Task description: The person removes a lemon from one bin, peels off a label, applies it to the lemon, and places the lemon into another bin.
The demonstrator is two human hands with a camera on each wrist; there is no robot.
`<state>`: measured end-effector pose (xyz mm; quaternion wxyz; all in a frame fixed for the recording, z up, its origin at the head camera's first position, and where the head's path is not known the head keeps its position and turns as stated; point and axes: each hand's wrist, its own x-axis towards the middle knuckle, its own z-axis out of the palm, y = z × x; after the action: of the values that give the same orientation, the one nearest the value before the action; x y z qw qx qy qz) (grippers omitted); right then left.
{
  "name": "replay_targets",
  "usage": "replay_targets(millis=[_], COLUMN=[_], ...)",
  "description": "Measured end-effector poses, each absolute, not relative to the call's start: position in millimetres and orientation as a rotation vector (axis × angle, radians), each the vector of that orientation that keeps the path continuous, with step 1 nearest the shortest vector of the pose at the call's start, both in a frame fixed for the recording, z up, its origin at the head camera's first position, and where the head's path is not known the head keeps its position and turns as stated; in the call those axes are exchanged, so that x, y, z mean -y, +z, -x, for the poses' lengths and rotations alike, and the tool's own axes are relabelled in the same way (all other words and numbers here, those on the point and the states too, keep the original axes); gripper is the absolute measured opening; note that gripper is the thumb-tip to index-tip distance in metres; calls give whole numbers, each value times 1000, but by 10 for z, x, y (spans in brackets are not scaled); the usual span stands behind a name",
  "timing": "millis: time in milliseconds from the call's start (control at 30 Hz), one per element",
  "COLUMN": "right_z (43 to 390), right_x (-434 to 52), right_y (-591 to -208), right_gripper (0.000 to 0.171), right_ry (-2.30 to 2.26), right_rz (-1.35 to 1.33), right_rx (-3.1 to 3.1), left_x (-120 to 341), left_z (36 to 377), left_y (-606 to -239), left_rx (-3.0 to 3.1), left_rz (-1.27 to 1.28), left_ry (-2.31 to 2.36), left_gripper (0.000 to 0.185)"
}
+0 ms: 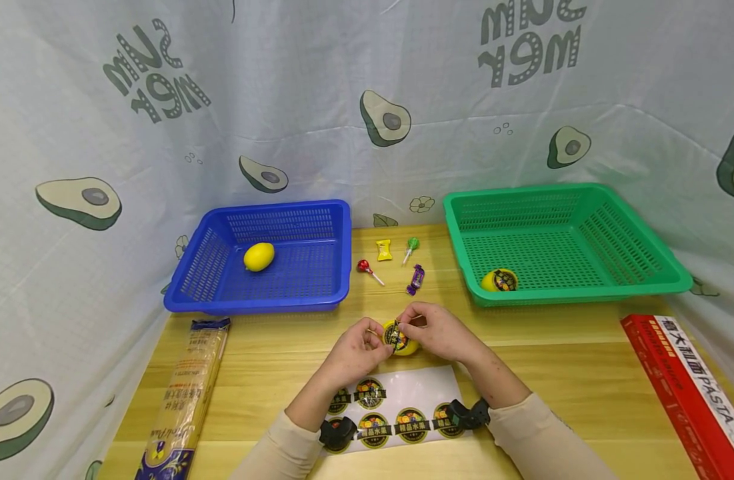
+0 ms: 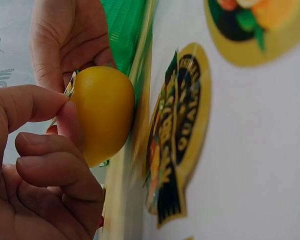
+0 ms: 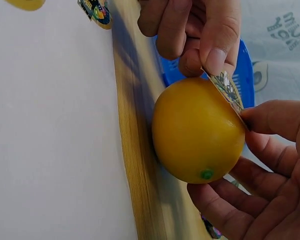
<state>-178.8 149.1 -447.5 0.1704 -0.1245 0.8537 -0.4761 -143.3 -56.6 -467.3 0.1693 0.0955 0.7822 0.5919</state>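
A yellow lemon [image 1: 403,345] sits just above the table between both hands, beyond a white sticker sheet [image 1: 403,385]. A round fruit sticker [image 3: 226,88] lies partly on the lemon [image 3: 195,132], its edge still lifted. My left hand [image 1: 356,347] pinches that edge between thumb and fingertip [image 2: 40,102], its other fingers curled beside the lemon [image 2: 102,112]. My right hand [image 1: 439,330] cups the lemon from the other side, fingers [image 3: 230,205] curled under it and thumb [image 3: 275,117] on the sticker. Several stickers [image 1: 411,425] remain on the sheet.
A blue basket [image 1: 319,297] at back left holds a bare lemon [image 1: 259,257]. A green basket [image 1: 643,283] at back right holds a stickered lemon [image 1: 500,281]. Candies and lollipops [image 1: 416,279] lie between them. Pasta packs lie at the left [image 1: 183,400] and right [image 1: 685,387] edges.
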Motion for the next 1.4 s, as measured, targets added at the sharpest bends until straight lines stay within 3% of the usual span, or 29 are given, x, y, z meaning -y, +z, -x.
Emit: replay_targets(millis=[300,633,800,967,1200,1400], right_z=[1821,1823,1730,1652,1576,1525], right_x=[-1524,-1559,-1482,-1431,-1363,-1267], right_y=[-4503,-4503,-4345,-4241,-4260,-4315], right_gripper=[13,39,48,46,53,52], right_ry=[-1389,-1471,-1686,-1833,-1765,-1698], right_rz=[386,347,342,429,548,462], right_rx=[-2351,-2249,-2180,-2101,-2035,-2213], left_x=[565,575,554,630,680,668], left_z=[1414,1415,1396,1355,1332,1321], left_y=[-4632,-4631,-4468,-4240,-4164,-4193], left_rx=[-2299,-2233,-2188,-2194,-2194,-2125], left_rz=[-253,-190,-240,-376,-456,-449], left_ry=[1619,1627,1883,1973,1866,1854], left_gripper=[30,71,68,66,64,65])
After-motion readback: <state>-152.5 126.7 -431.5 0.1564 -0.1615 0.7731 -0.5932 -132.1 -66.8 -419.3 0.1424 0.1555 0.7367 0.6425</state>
